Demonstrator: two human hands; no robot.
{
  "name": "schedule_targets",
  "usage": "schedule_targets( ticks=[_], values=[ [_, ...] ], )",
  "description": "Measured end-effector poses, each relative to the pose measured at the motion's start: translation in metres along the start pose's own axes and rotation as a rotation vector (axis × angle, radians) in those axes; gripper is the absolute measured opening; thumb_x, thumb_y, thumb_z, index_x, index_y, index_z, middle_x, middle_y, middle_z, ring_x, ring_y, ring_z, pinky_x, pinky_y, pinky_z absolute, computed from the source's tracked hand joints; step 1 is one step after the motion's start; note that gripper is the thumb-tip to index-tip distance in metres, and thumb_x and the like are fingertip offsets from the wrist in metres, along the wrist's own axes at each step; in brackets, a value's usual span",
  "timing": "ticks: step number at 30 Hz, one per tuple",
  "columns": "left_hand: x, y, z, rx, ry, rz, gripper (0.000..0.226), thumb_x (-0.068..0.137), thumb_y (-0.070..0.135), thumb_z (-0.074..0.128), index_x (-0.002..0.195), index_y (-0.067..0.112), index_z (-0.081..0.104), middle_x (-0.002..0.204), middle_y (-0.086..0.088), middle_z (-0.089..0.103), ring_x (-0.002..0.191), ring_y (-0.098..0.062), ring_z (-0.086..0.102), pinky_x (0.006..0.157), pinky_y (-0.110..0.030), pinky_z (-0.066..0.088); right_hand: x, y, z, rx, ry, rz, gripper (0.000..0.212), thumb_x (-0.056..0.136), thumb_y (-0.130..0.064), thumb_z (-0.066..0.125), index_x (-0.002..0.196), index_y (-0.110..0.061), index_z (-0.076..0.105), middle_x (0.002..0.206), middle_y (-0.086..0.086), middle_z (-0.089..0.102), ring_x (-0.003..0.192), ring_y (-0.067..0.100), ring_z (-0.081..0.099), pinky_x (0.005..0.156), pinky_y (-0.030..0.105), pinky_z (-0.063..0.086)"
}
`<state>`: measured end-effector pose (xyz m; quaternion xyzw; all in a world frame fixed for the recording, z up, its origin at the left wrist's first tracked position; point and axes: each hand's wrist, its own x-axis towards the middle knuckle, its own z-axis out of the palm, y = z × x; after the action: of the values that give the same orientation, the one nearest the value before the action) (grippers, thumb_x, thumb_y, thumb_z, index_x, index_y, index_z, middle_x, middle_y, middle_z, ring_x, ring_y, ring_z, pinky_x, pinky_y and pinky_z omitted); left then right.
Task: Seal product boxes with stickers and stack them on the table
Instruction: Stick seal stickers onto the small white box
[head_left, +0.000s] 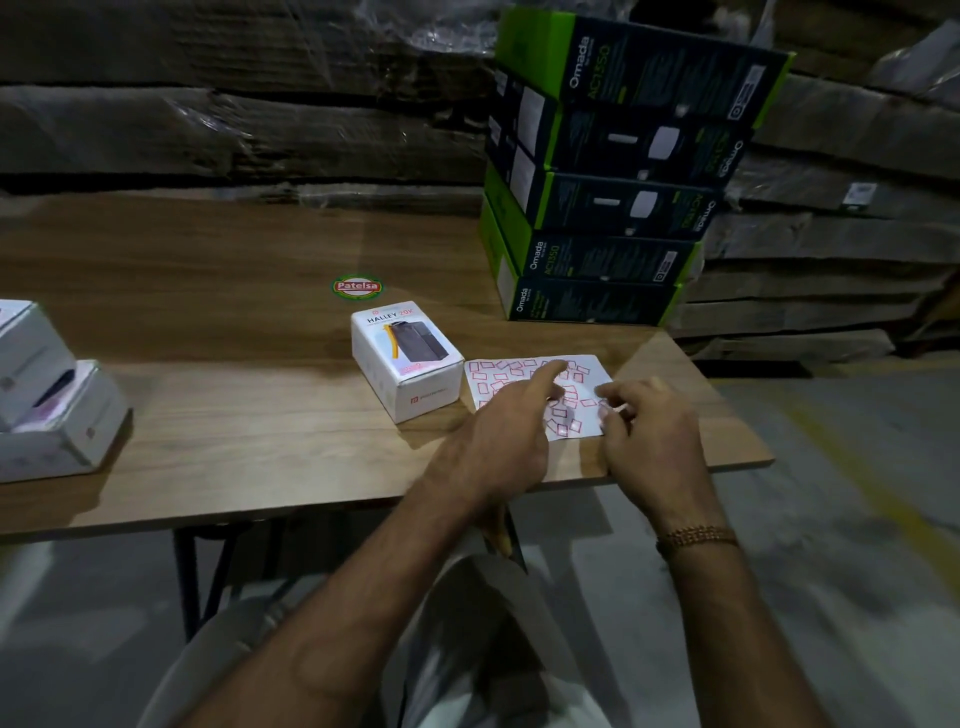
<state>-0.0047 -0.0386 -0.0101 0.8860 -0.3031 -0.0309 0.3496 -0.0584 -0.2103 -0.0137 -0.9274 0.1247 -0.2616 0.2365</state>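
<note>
Peeling a seal off the sticker sheet (535, 395), flat on the table (234, 415) just right of the white HALLEY 20K box (405, 358). Left hand (511, 431) open, forefinger stretched out onto the sheet; best pressed down firmly to pin the paper. Right hand (649, 436) curled at the sheet's right edge, apparently pinching one sticker, though blurred. Lift slowly, by one corner, keeping the adhesive off the fingertips.

Head view: looks forward-down, close over table (234, 415) near edge; single view.
</note>
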Motion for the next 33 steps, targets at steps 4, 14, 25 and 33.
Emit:
schedule_targets(
  ticks=[4, 14, 25, 33],
  values=[
    [-0.003, 0.003, -0.001, 0.066, 0.021, 0.011, 0.092, 0.096, 0.002, 0.057, 0.170, 0.027, 0.009, 0.153, 0.010, 0.059, 0.146, -0.023, 0.042, 0.132, -0.044, 0.016, -0.004, -0.010, 0.009, 0.010, -0.031, -0.047, 0.018, 0.097, -0.012, 0.071, 0.112, -0.011, 0.081, 0.109, 0.007, 0.069, 0.101, 0.021, 0.064, 0.090, 0.034, 0.053],
    [-0.006, 0.006, -0.004, 0.133, 0.007, 0.029, 0.090, 0.098, 0.014, 0.064, 0.170, 0.026, 0.011, 0.157, 0.007, 0.055, 0.145, -0.022, 0.044, 0.129, -0.044, 0.024, -0.009, -0.009, 0.006, -0.074, -0.079, -0.121, 0.027, 0.092, 0.001, 0.068, 0.113, -0.010, 0.082, 0.110, 0.006, 0.071, 0.106, 0.022, 0.063, 0.091, 0.033, 0.055],
    [-0.004, 0.002, -0.001, 0.123, 0.001, 0.024, 0.086, 0.098, 0.014, 0.062, 0.169, 0.027, 0.015, 0.155, 0.009, 0.056, 0.144, -0.024, 0.044, 0.127, -0.045, 0.027, -0.005, -0.005, -0.003, -0.065, -0.134, -0.203, 0.019, 0.087, -0.003, 0.072, 0.097, -0.017, 0.078, 0.101, 0.000, 0.068, 0.095, 0.018, 0.061, 0.080, 0.031, 0.051],
    [-0.004, 0.001, 0.000, 0.120, 0.001, 0.024, 0.087, 0.095, 0.014, 0.064, 0.168, 0.026, 0.018, 0.154, 0.011, 0.057, 0.144, -0.024, 0.045, 0.127, -0.046, 0.028, 0.007, -0.014, -0.011, -0.148, -0.225, -0.191, 0.005, 0.096, -0.017, 0.073, 0.097, -0.021, 0.070, 0.099, -0.006, 0.060, 0.092, 0.013, 0.054, 0.078, 0.029, 0.047]
  ],
)
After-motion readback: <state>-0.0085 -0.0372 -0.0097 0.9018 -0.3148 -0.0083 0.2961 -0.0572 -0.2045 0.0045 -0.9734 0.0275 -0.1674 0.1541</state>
